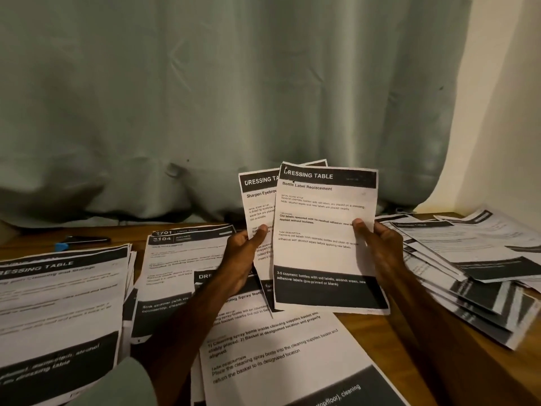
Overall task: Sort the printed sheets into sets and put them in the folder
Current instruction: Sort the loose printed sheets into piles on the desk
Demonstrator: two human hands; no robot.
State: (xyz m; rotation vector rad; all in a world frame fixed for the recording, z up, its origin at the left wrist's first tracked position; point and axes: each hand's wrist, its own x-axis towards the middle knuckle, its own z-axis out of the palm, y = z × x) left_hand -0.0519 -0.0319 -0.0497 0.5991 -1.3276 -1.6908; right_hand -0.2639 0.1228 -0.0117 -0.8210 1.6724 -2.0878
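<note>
Sorting looks partway done; nothing filed yet. On the table point(395, 332) lie several lots of paper:
- **Left stack** point(58, 303): thick, w/ a "Dressing Table" header on top.
- **Middle stack** point(175, 259): smaller, w/ a "Kitchen" header.
- **Right heap** point(468, 259): loose and fanned out. It is prob. unsorted, though the print there is too blurred to read.
- **Spray sheet** point(278, 347): a page about a cleaning spray bottle, lying nearest the person.

No folder is in view, so that whole step is left to do, along w/ the right heap and the loose pages.

Both hands are up above the table, each w/ one page.
- **Left hand** point(246, 250): pinches the eyebrow sheet point(259, 200) low down, thumb on the printed face and fingers curled behind.
- **Right hand** point(377, 244): pinches the label sheet point(325, 238) at its right edge the same way, thumb in front and fingers behind.

The label sheet overlaps the eyebrow sheet, in front of it. Both pages are headed "Dressing Table", so they likely belong w/ the left stack.
</note>
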